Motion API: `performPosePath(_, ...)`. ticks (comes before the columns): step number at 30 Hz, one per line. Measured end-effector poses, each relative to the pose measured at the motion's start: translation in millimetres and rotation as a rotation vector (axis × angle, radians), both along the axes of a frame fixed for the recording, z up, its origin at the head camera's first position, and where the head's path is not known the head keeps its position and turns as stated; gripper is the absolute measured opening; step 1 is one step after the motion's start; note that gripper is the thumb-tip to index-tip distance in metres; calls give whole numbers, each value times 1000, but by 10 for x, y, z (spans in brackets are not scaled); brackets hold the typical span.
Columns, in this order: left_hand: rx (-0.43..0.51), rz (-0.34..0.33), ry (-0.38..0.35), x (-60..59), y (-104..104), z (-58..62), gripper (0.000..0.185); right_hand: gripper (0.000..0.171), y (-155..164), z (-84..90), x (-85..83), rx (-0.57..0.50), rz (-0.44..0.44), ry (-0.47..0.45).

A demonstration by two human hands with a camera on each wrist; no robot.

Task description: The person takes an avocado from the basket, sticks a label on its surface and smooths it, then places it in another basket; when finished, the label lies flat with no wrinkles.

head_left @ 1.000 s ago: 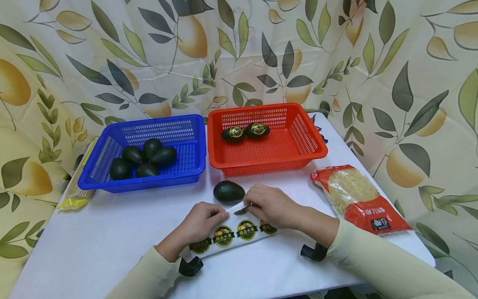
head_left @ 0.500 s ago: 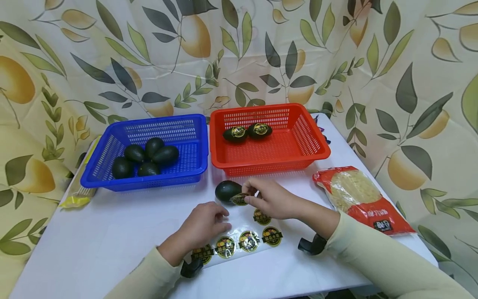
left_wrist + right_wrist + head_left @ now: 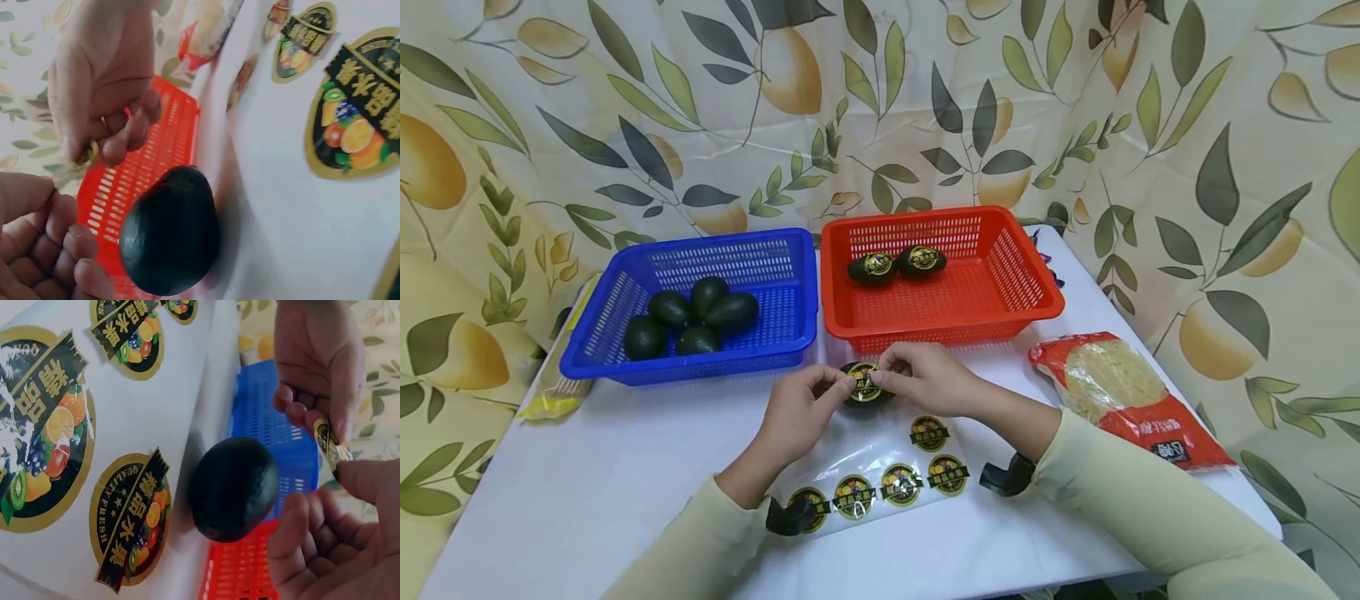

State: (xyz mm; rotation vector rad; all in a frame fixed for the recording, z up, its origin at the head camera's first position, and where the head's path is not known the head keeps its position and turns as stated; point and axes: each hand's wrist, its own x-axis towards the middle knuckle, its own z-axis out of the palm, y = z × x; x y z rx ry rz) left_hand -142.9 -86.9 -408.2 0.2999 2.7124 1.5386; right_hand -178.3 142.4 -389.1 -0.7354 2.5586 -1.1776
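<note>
A round black-and-gold fruit sticker [image 3: 864,382] is stretched between the two hands over a dark green avocado [image 3: 172,234]. The left hand [image 3: 795,415] pinches one end of it between thumb and forefinger, and the right hand [image 3: 934,380] pinches the other end. Both wrist views show the avocado lying on the table just below the sticker, apart from the fingers. Nearer the person lies a white sticker sheet [image 3: 842,454] with several of the same stickers, one [image 3: 131,522] of them seen large in the right wrist view.
A blue basket [image 3: 688,367] with several avocados stands at the back left. Beside it a red basket [image 3: 940,321] holds two stickered avocados [image 3: 922,262]. A red bag [image 3: 1131,400] lies on the right, and a yellow-edged packet [image 3: 557,396] sits on the far left.
The right hand has peeled the sticker off the sheet and brought it over the avocado. The left hand has left the sheet, moved up and taken the sticker's other end.
</note>
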Motion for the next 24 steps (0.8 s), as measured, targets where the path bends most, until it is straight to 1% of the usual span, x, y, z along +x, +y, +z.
performPosePath(2,-14,9,-14,-46,-1,-6,13,16,-14,-21,-15,30,-21,13)
performPosePath(4,-39,24,-12,-96,7,-23,13,18,-49,-43,-36,70,-36,45)
performPosePath(7,-98,54,-6,-153,27,-64,16,23,-109,-101,-76,129,-50,89)
performPosePath(9,-138,75,-4,-169,44,-89,18,25,-145,-137,-98,167,-55,105)
performPosePath(12,-191,96,7,-178,60,-101,20,26,-181,-168,-124,193,-60,115)
performPosePath(17,-230,113,15,-187,72,-124,22,27,-215,-196,-140,225,-71,124)
performPosePath(20,-225,121,-29,-209,50,-134,24,28,-225,-206,-151,225,-71,120)
performPosePath(24,-191,141,-129,-260,-22,-169,32,28,-215,-208,-163,210,-75,123)
